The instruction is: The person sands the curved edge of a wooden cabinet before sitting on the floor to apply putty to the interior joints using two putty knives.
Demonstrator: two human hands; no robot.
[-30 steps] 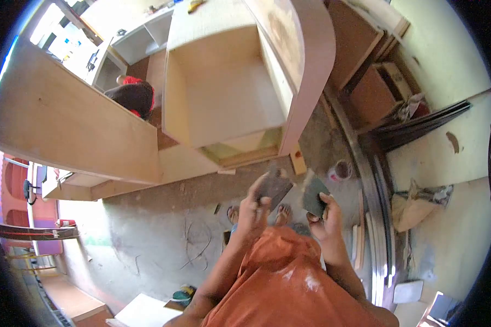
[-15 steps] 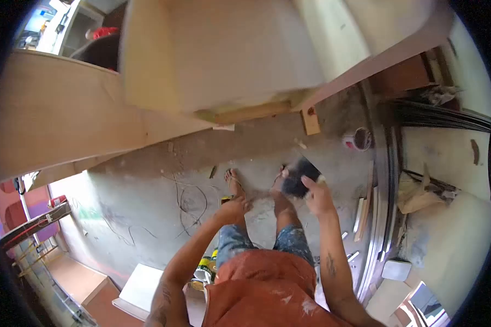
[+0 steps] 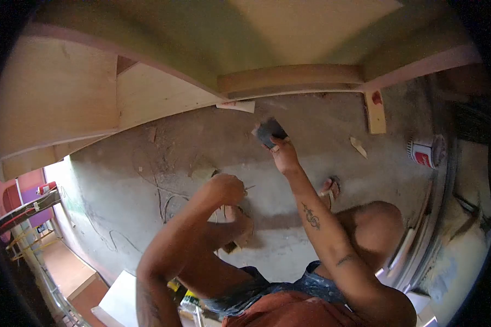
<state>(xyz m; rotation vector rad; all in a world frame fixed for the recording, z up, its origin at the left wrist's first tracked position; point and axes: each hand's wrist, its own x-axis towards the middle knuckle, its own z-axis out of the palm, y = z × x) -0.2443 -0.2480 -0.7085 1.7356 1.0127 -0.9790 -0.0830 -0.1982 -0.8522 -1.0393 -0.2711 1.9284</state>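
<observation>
Swung leftward, right hand grips one dark pad; left hand, grip unclear.

No word, brand or number could be read. The white bucket on the floor bore a red label with pale marks too small and blurred to make out. The container with yellow and green colouring, low in the view, carried printing that was likewise illegible. Dark tattoo marks ran along the right forearm, one of them curling, but no lettering could be told in them.
</observation>
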